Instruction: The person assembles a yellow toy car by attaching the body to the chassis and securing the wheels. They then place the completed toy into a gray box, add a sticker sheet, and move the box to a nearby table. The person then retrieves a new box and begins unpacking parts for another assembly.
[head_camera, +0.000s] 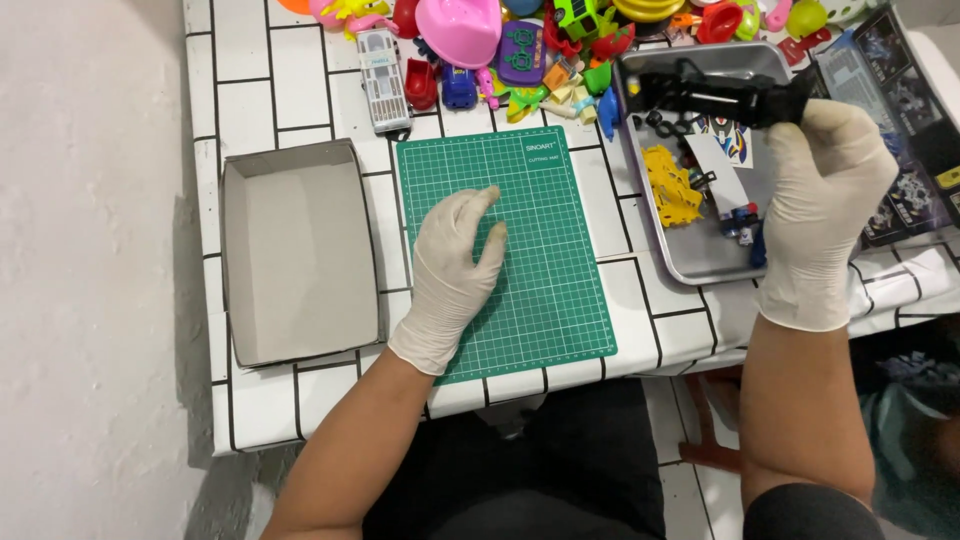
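My left hand, in a white glove, rests flat on the green cutting mat with fingers apart and nothing in it. My right hand, also gloved, is raised over the metal tray and grips a black plastic parts frame by its right end. In the tray lie a yellow parts frame, a white sticker sheet and small blue and red pieces.
An empty grey cardboard box lid sits left of the mat. A heap of colourful plastic toys lines the table's far edge. A dark printed box lies right of the tray. The table has a white brick-pattern cover.
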